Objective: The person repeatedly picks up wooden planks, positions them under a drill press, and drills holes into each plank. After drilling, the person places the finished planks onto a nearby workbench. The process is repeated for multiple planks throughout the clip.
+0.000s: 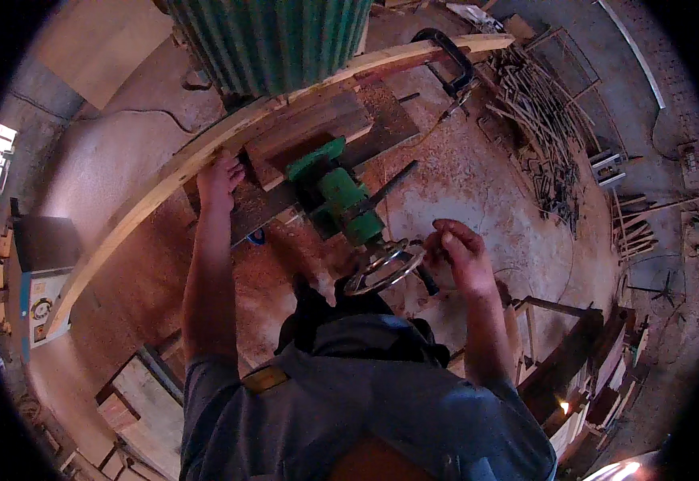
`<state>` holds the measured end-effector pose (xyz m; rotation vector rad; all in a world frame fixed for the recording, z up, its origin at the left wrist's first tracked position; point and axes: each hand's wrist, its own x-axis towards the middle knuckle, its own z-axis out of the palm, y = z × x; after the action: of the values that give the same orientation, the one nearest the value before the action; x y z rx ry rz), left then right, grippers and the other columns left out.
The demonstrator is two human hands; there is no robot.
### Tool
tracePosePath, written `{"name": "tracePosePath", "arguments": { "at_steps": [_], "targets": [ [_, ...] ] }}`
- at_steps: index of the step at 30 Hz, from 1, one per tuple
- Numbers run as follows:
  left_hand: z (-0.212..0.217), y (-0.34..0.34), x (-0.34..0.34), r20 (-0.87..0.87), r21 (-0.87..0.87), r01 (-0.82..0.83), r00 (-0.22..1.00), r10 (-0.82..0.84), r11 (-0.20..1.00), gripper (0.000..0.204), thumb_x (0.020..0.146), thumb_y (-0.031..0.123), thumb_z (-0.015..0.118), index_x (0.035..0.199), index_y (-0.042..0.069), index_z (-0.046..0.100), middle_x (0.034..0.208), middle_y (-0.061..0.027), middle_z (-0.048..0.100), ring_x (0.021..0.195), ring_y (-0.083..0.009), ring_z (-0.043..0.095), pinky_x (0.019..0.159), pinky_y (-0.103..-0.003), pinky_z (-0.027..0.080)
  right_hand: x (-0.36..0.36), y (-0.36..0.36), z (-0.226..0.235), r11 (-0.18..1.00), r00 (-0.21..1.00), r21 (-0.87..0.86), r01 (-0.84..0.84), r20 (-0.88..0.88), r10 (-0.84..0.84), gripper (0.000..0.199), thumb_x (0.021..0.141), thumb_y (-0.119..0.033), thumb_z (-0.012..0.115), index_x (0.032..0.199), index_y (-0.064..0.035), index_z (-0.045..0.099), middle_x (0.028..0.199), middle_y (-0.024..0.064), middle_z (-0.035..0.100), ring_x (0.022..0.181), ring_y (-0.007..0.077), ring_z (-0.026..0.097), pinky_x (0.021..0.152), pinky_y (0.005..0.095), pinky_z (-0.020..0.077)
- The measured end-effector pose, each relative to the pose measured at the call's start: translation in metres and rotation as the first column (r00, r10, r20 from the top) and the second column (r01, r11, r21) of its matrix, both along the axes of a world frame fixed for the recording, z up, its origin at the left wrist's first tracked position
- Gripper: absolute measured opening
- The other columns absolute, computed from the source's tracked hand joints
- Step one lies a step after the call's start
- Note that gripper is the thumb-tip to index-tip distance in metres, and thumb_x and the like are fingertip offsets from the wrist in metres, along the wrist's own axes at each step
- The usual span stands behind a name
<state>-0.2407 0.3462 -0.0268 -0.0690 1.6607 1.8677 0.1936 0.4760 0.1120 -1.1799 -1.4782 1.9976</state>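
Observation:
A long pale wooden beam, curved in this fisheye view, runs from lower left to upper right. My left hand is at its near edge, fingers bent against the wood and partly hidden. In front of the beam, a wooden block lies against a green machine clamp. A shiny metal handwheel with a dark handle projects from the clamp toward my body. Just right of the wheel's rim is my right hand, fingers curled toward the thumb; whether it touches the rim is unclear.
Beyond the beam rises a green ribbed motor housing. A black C-clamp grips the beam's far right end. Thin wooden offcuts are heaped at right. At left stands a box with a dial. Sawdust covers the floor.

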Motion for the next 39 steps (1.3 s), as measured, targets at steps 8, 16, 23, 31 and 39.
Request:
{"name": "tracePosePath", "arguments": {
  "at_steps": [8,16,23,31,39],
  "targets": [
    [-0.002,-0.002,0.003,-0.074,-0.046,0.021,0.997,-0.025,0.999,0.042,0.084,0.028,0.067,0.113,0.001,0.055,0.094,-0.0113,0.062,0.067,-0.0167,0.062,0.055,-0.028,0.053,-0.072,0.088,-0.086,0.875,0.933,-0.438,0.205,-0.183,-0.310,0.049,0.097,-0.038,0.040,0.125,0.0011,0.048,0.117,0.0154,0.057,0.103,0.0245,0.057,0.089,0.0446,0.0462],
    [-0.002,0.007,0.024,-0.295,-0.163,-0.179,0.947,0.125,0.970,0.037,0.083,0.027,0.067,0.107,0.000,0.061,0.085,-0.0101,0.064,0.059,-0.0147,0.061,0.047,-0.028,0.051,-0.169,0.044,0.002,0.989,0.936,-0.143,0.023,-0.345,-0.072,0.030,0.093,-0.039,0.046,0.085,-0.0123,0.057,0.065,0.0001,0.050,0.059,0.0165,0.049,0.056,0.0303,0.0405],
    [0.005,-0.003,0.019,-0.555,-0.402,-0.114,0.820,-0.143,0.909,0.040,0.084,0.037,0.061,0.109,0.006,0.065,0.093,-0.0126,0.067,0.083,-0.0221,0.064,0.077,-0.034,0.049,-0.231,-0.069,0.008,0.168,0.747,0.778,-0.605,0.481,0.460,0.039,0.089,-0.044,0.051,0.078,-0.0085,0.063,0.074,0.0141,0.065,0.066,0.0364,0.063,0.063,0.0435,0.0528],
    [0.013,0.008,0.034,-0.627,-0.225,-0.263,0.776,0.067,0.938,0.036,0.091,0.029,0.056,0.113,0.002,0.061,0.107,-0.0130,0.065,0.094,-0.0217,0.060,0.085,-0.034,0.047,-0.189,0.088,0.122,0.607,0.965,0.750,-0.263,0.194,0.178,0.039,0.090,-0.038,0.058,0.109,-0.0040,0.060,0.102,0.0047,0.063,0.094,0.0159,0.058,0.082,0.0329,0.0473],
    [-0.035,0.016,0.037,-0.745,-0.154,-0.156,0.667,-0.011,0.976,0.025,0.091,0.020,0.054,0.109,0.004,0.061,0.091,-0.0087,0.063,0.078,-0.0164,0.059,0.066,-0.030,0.048,-0.142,0.193,0.439,0.250,0.900,0.874,0.417,-0.435,0.018,0.035,0.089,-0.043,0.056,0.098,-0.0088,0.059,0.094,0.0038,0.062,0.088,0.0176,0.057,0.078,0.0367,0.0453]
  ]
}}
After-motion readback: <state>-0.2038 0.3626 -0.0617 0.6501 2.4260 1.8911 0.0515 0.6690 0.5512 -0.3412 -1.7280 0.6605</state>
